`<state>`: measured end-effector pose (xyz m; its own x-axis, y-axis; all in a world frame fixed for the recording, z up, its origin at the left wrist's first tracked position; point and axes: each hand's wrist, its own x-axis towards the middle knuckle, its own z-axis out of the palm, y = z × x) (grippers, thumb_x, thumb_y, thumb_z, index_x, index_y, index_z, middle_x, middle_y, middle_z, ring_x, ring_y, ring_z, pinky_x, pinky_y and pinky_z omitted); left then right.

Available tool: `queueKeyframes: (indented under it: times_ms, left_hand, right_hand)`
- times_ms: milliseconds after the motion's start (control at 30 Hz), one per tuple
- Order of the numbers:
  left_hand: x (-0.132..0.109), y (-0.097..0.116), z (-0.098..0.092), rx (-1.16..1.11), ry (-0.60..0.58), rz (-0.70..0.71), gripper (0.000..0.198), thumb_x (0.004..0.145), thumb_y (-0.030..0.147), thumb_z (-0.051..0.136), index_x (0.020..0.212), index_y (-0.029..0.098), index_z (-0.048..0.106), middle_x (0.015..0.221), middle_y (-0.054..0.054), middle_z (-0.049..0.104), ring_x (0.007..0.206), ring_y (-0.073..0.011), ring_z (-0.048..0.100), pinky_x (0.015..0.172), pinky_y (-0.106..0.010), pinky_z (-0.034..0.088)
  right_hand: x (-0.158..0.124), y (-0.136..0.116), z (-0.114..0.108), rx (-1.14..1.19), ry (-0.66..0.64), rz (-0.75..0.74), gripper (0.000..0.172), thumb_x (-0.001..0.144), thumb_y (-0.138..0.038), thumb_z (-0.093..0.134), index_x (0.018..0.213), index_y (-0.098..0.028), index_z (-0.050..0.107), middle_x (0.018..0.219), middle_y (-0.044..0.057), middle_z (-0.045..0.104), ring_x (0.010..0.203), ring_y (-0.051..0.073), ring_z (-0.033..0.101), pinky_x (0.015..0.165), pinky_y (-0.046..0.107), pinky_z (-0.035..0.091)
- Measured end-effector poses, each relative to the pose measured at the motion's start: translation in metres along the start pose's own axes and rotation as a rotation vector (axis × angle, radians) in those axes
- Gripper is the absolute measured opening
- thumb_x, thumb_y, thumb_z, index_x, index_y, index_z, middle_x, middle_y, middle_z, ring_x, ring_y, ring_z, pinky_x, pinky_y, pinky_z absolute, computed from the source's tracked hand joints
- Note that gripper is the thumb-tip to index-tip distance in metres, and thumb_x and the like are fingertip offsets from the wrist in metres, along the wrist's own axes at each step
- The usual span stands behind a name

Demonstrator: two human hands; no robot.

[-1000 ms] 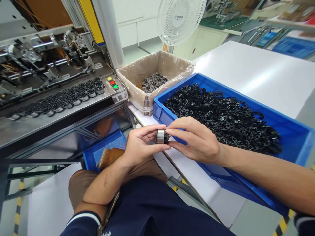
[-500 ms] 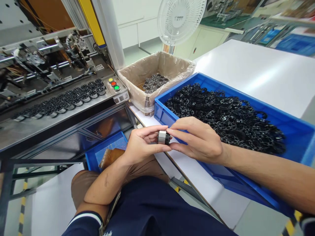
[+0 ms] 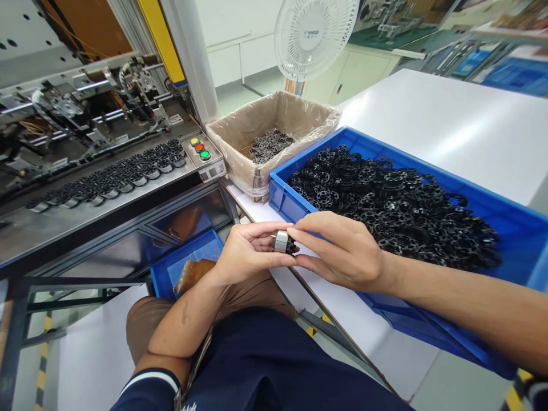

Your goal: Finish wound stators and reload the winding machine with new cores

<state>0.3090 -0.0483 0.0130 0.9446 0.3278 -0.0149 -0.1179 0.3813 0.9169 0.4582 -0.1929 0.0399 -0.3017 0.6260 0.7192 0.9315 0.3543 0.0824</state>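
Note:
Between my two hands is a small stator core (image 3: 281, 242), a silver metal ring with a black toothed plastic piece on its right side. My left hand (image 3: 244, 251) grips the metal ring, thumb below and fingers above. From the right, the fingertips and thumb of my right hand (image 3: 342, 248) pinch the black end piece. Part of the core is hidden behind the fingers. Black plastic ring pieces (image 3: 385, 200) fill the blue bin (image 3: 520, 240) beside my right forearm.
A plastic-lined box (image 3: 231, 148) holds several metal cores. Rows of black-topped cores (image 3: 124, 174) stand on the machine's ledge at left, near a button panel (image 3: 204, 157). A white fan (image 3: 314, 34) stands behind. Below is another blue bin (image 3: 160, 279).
The core has tilted slightly between my fingers, and my right hand has shifted a little downward. Both hands keep their hold; the view has moved slightly.

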Motion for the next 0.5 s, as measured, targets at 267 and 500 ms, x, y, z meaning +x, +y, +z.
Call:
queueKeyframes:
  times_ms: [267,500]
  left_hand:
    - [-0.002,-0.009,0.000,0.064,-0.003,0.007,0.057,0.054,0.032,0.097,0.105,0.016,0.078,0.089,-0.007,0.080,0.081,-0.0235,0.078,0.080,-0.036,0.067]
    - [-0.002,-0.020,0.000,0.137,-0.024,0.129,0.055,0.068,0.035,0.089,0.118,0.019,0.074,0.103,-0.007,0.079,0.091,-0.0216,0.075,0.086,-0.035,0.063]
  right_hand:
    - [0.000,-0.001,0.000,-0.055,0.024,-0.049,0.022,0.095,-0.021,0.064,0.112,-0.008,0.062,0.094,0.013,0.067,0.092,0.023,0.067,0.072,0.036,0.063]
    - [0.000,0.000,0.001,-0.102,-0.054,-0.050,0.020,0.094,-0.017,0.063,0.113,-0.009,0.061,0.094,0.012,0.067,0.091,0.023,0.067,0.073,0.037,0.064]
